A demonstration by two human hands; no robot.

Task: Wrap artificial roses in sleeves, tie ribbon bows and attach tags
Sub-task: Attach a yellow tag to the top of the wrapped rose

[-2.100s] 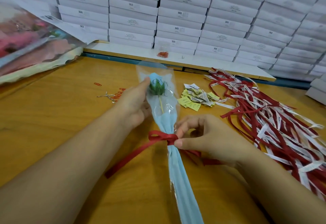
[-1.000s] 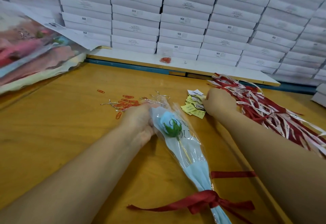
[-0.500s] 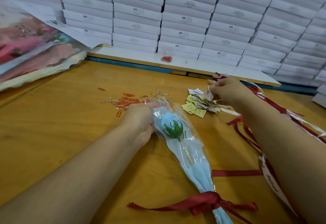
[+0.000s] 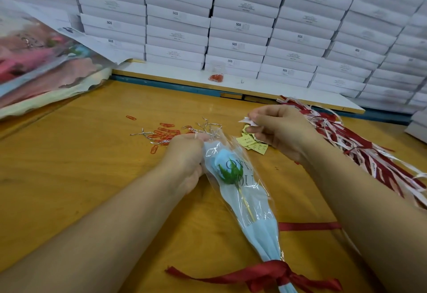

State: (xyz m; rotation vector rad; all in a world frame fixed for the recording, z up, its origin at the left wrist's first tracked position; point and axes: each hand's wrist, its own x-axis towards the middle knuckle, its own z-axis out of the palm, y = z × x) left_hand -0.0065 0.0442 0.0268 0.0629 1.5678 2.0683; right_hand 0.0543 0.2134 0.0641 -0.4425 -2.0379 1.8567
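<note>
A light blue artificial rose [image 4: 225, 164] lies in a clear printed sleeve [image 4: 250, 202] on the wooden table, its lower end tied with a red ribbon bow [image 4: 269, 274]. My left hand [image 4: 184, 158] grips the sleeve's top edge beside the rose head. Raised above the pile of yellow and white tags [image 4: 251, 142], my right hand [image 4: 277, 128] pinches a small white tag [image 4: 246, 121] between thumb and fingers.
Red paper clips [image 4: 165, 132] and silver twist wires [image 4: 208, 126] lie just beyond my left hand. A heap of red and white ribbons [image 4: 360, 147] fills the right side. Bagged flowers [image 4: 41, 61] sit at the far left, stacked white boxes [image 4: 242, 24] behind.
My right hand let go of the bow, reached to the tag pile and lifted a white tag off it. The left hand moved the rose nearer and shifted to the sleeve's top.
</note>
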